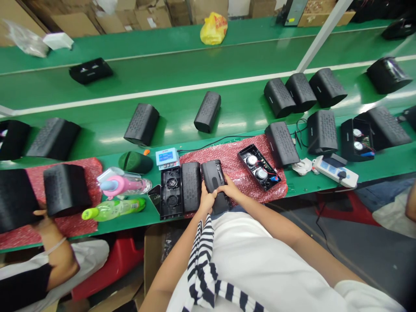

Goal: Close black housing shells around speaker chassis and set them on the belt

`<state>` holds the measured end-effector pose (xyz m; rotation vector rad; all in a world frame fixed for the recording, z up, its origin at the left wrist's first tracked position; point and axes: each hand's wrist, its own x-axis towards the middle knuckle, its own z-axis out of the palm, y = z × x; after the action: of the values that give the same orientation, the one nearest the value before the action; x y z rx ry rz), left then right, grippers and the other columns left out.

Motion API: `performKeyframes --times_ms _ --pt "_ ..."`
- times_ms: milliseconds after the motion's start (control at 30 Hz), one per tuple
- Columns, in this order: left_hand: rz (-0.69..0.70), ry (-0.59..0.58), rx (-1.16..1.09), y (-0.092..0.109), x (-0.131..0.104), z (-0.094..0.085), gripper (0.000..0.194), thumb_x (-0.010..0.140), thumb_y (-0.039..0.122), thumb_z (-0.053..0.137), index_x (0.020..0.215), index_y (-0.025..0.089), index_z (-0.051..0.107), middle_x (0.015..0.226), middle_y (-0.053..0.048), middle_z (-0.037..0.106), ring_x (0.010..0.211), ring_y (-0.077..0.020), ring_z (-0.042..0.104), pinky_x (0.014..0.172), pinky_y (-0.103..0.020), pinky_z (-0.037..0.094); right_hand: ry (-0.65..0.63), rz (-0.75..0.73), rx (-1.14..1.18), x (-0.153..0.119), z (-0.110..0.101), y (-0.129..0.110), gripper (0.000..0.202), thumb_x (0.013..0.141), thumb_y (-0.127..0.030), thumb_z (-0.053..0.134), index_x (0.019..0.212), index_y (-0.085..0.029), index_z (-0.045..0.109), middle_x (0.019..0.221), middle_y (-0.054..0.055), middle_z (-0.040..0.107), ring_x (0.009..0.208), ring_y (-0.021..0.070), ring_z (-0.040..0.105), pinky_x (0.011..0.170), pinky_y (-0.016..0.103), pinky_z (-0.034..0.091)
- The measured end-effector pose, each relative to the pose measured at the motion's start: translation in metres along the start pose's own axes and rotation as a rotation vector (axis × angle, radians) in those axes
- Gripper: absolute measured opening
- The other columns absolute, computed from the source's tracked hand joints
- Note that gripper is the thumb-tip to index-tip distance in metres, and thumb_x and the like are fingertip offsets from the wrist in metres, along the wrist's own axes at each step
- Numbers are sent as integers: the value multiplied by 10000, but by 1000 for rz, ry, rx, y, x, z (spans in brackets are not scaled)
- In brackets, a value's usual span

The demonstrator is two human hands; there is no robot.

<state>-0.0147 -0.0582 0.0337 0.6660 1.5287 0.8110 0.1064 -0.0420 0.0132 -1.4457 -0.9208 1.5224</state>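
Both of my hands grip a black speaker [211,170] at the table's front edge, close to my body. My left hand [207,200] holds its near left side, while my right hand [228,189] wraps its right side, the thumbs almost meeting on top. Directly left of it lies another black speaker [191,186], and beyond that an open black housing [171,193] with two round openings. To the right, an open speaker shell [258,167] shows two silver drivers, wires and a blue connector on red bubble wrap [232,149].
A blue-screened meter [167,158], a green bottle [113,209] and a pink-topped bottle [121,185] stand left. A power strip [336,171] lies right. More speakers [208,112] sit on the green conveyor behind. A co-worker's hand [45,221] touches a speaker at far left.
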Motion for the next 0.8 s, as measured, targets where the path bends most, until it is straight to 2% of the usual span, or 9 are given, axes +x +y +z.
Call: performKeyframes --times_ms 133,233,300,400,567,667,800 --pt "-31 -16 -73 0 -2 3 868 669 168 679 1417 293 258 1300 -84 550 1067 -200 588 938 -361 462 -40 6 56 -1 -7 -2 715 522 -168 685 1209 -254 508 1081 5 643 954 190 592 893 342 460" --pt "-41 -74 -203 6 -9 7 822 696 214 650 1414 304 260 1302 -74 550 1056 -205 592 905 -355 479 -54 83 67 -2 -19 -1 696 517 -203 724 1183 -238 526 1064 27 648 986 210 587 880 352 461" --pt "-88 -86 -267 10 -16 9 751 720 263 621 1397 299 298 1311 -63 543 1076 -207 581 911 -356 470 22 170 33 -4 -32 0 636 546 -259 728 1153 -227 541 1048 41 649 968 217 593 861 359 462" --pt "-173 -46 -277 13 -23 8 623 732 308 588 1326 272 405 1320 -57 531 1128 -204 544 924 -350 438 143 269 -13 -12 -53 -1 486 657 -372 659 1102 -205 557 1030 58 645 949 219 594 852 373 456" --pt "-265 24 -262 8 -18 2 421 710 294 562 1127 248 534 1129 -52 626 1036 -167 578 855 -311 412 143 307 -35 -28 -74 -5 363 748 -447 568 1012 -198 586 947 51 661 880 214 606 823 390 466" --pt "-324 6 -266 1 -12 2 364 714 295 549 1071 226 540 1078 -62 638 950 -158 604 836 -304 404 72 259 25 -31 -74 -4 398 728 -451 615 1035 -201 579 994 56 667 891 209 614 823 378 482" --pt "-413 -33 -253 -8 -9 4 294 726 295 552 1007 209 559 1050 -86 652 889 -175 611 852 -333 390 56 203 90 -27 -74 0 575 586 -321 778 1104 -215 550 1054 58 670 902 209 625 807 347 516"
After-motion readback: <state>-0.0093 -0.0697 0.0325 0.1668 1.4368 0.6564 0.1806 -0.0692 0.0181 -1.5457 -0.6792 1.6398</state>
